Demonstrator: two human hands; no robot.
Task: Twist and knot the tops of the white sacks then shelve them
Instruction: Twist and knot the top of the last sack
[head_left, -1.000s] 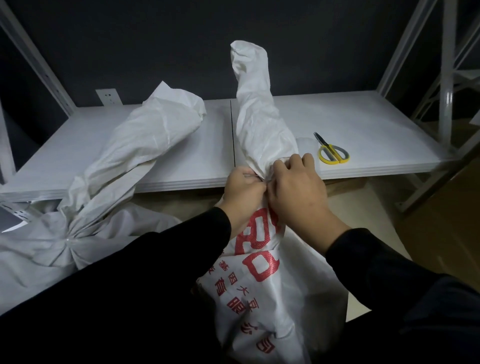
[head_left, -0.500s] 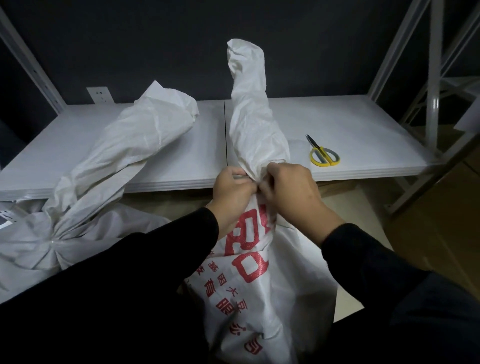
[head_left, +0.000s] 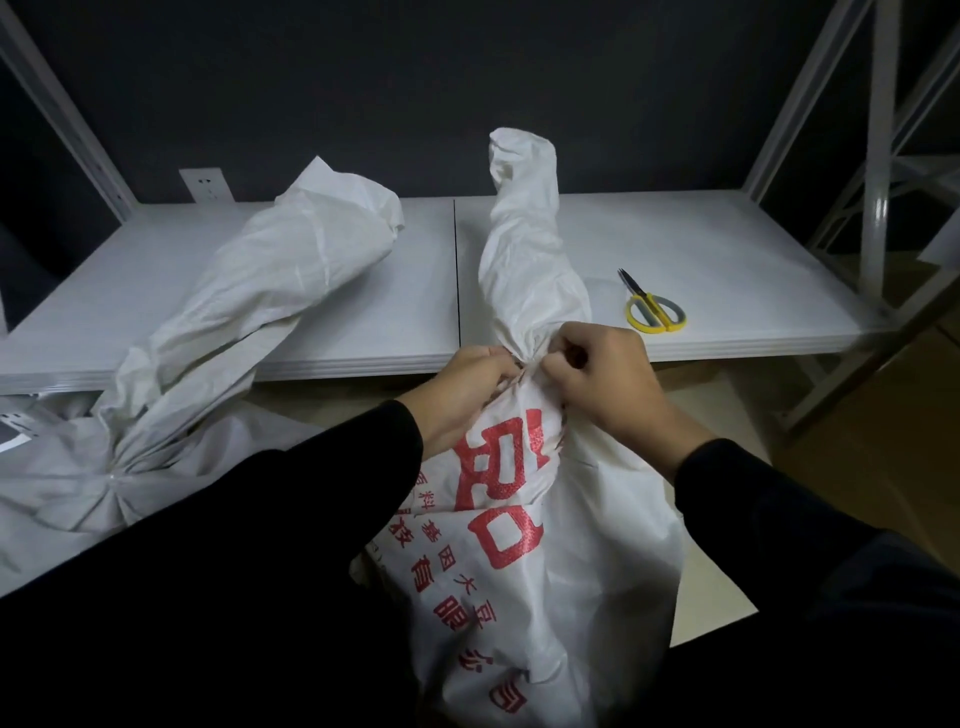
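A white woven sack with red print (head_left: 524, 561) stands in front of me below the shelf edge. Its gathered top (head_left: 530, 249) rises as a twisted column over the white shelf (head_left: 727, 260). My left hand (head_left: 462, 395) and my right hand (head_left: 608, 379) both pinch the sack's neck at the same spot, fingers closed on the fabric, thumbs nearly touching. A second white sack (head_left: 171, 415) lies to the left, its neck cinched, and its long top leans onto the shelf.
Yellow-handled scissors (head_left: 652, 306) lie on the shelf right of the twisted top. White metal uprights (head_left: 878, 156) frame the shelf at right and left. A wall socket (head_left: 207, 184) sits on the dark back wall. Brown floor shows at right.
The view dipped, so the sack top sits lower in frame. My right hand's fingers have curled tighter on the neck; both hands stay at the same spot.
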